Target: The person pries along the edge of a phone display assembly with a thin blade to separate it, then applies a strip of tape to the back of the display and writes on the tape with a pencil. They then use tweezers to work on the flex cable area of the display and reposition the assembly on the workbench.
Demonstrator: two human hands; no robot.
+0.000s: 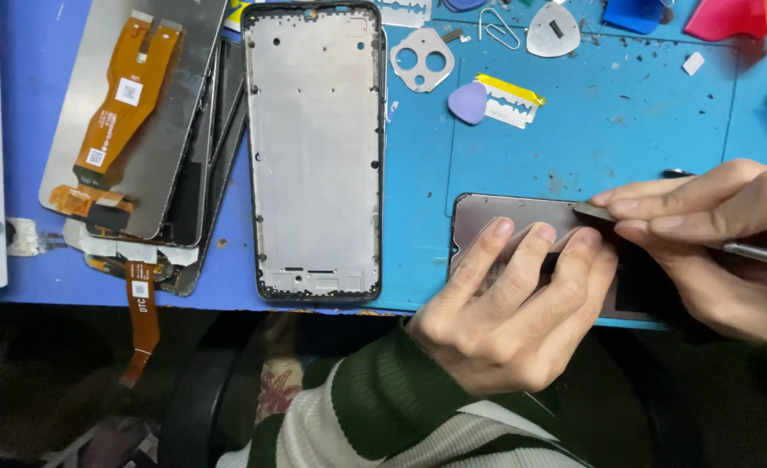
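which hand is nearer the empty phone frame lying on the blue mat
Left. The left hand presses on the grey panel just right of the phone frame; the right hand, holding a metal tool, is farther right.

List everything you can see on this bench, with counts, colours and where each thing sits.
Work mat: one, blue, covers the bench.
Phone frame: one, grey with black rim, centre.
Screen panels: a stack, count unclear, dark with orange ribbon cables, left.
Screen panel: one, grey back, lower right under both hands.
Camera ring plate: one, silver, top centre.
Razor blade: one, silver with yellow wrap, top centre-right.
Picks: one lilac, one silver triangular, top.
Paper clip: one, silver, top.
Metal tool: one, silver, in right hand.
Left hand: presses the lower-right panel.
Right hand: holds tool at that panel's edge.
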